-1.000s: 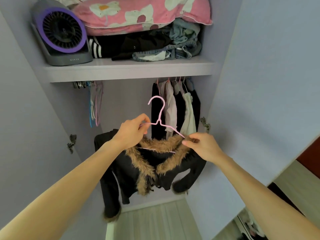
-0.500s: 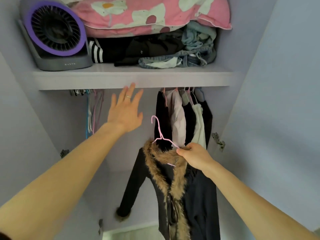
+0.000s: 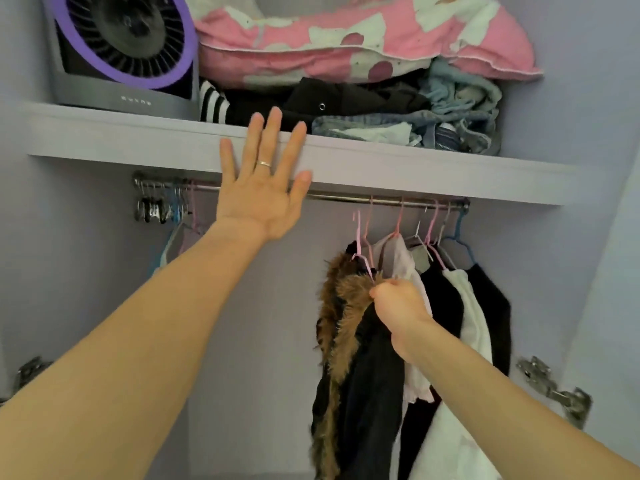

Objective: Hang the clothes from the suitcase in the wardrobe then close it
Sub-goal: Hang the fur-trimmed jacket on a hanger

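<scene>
A black jacket with a brown fur collar [image 3: 349, 327] hangs on a pink hanger [image 3: 360, 244]. My right hand [image 3: 398, 306] grips that hanger at the collar, with its hook just below the metal rail [image 3: 381, 199]. Whether the hook rests on the rail I cannot tell. My left hand [image 3: 263, 188] is raised flat with fingers spread, in front of the shelf edge [image 3: 415, 168]. To the right of the jacket, several garments [image 3: 460, 306] in white, black and pale pink hang from the rail.
Empty hangers and clips [image 3: 162, 206] bunch at the rail's left end. On the shelf stand a purple fan [image 3: 121, 46], a pink floral pillow [image 3: 346, 39] and folded clothes [image 3: 398, 112]. Door hinges [image 3: 550, 386] stick out at the lower right and lower left.
My left hand let go of the hanger and rose open up to the shelf edge. My right hand lifted the jacket on its hanger up towards the rail, beside the hung clothes.
</scene>
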A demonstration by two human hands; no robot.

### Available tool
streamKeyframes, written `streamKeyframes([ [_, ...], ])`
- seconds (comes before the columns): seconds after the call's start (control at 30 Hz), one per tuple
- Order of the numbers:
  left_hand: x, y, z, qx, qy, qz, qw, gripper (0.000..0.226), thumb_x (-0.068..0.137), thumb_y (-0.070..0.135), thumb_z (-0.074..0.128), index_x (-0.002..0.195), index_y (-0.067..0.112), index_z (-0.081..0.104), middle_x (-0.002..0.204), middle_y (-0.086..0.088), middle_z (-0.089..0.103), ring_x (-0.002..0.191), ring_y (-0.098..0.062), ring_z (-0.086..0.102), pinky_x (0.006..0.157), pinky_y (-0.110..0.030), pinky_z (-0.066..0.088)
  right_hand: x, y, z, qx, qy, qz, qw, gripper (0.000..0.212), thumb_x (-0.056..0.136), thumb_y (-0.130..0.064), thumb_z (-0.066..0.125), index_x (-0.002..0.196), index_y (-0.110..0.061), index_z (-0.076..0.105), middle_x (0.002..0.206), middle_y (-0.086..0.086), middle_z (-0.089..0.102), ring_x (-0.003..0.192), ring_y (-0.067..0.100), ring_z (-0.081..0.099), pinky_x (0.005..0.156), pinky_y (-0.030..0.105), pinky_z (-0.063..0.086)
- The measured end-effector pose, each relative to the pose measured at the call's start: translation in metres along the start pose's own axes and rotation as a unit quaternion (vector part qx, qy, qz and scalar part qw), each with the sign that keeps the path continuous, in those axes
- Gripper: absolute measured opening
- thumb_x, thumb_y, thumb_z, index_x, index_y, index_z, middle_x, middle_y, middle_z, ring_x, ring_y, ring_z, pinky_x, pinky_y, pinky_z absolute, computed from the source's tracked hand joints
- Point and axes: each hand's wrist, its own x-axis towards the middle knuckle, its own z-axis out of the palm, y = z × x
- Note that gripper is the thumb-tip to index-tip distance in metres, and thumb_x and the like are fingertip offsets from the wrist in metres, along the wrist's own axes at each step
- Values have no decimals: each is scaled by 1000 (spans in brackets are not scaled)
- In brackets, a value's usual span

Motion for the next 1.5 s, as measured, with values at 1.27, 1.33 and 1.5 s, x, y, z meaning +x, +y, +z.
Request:
streamKeyframes([
  [1.27,-10,23,-111,-20,-316,-5,949,89,100,43,43,153,32,-27,157,-6,-40,147,-26,-32,120,-56,-12,-75,-79,-69,-328,-151,-39,932,45,98,-35,54,140,-20,50,133,3,61,126,22,51,102,32,42],
  [1.33,-34,31,-131,-55,-335,15,940,91,98,37,50,154,36,-22,158,-4,-38,148,-25,-30,119,-56,-11,-109,-89,-87,-309,-145,-46,939,41,98,-34,53,137,-21,53,130,0,63,124,21,54,104,34,43],
  [1.5,-122,75,-178,-162,-334,59,927,78,98,28,52,160,31,6,168,-3,-8,154,-23,-8,124,-53,3,-211,-75,-136,-261,-132,-41,956,31,98,-36,53,128,-30,61,130,-12,62,123,9,55,105,31,44],
])
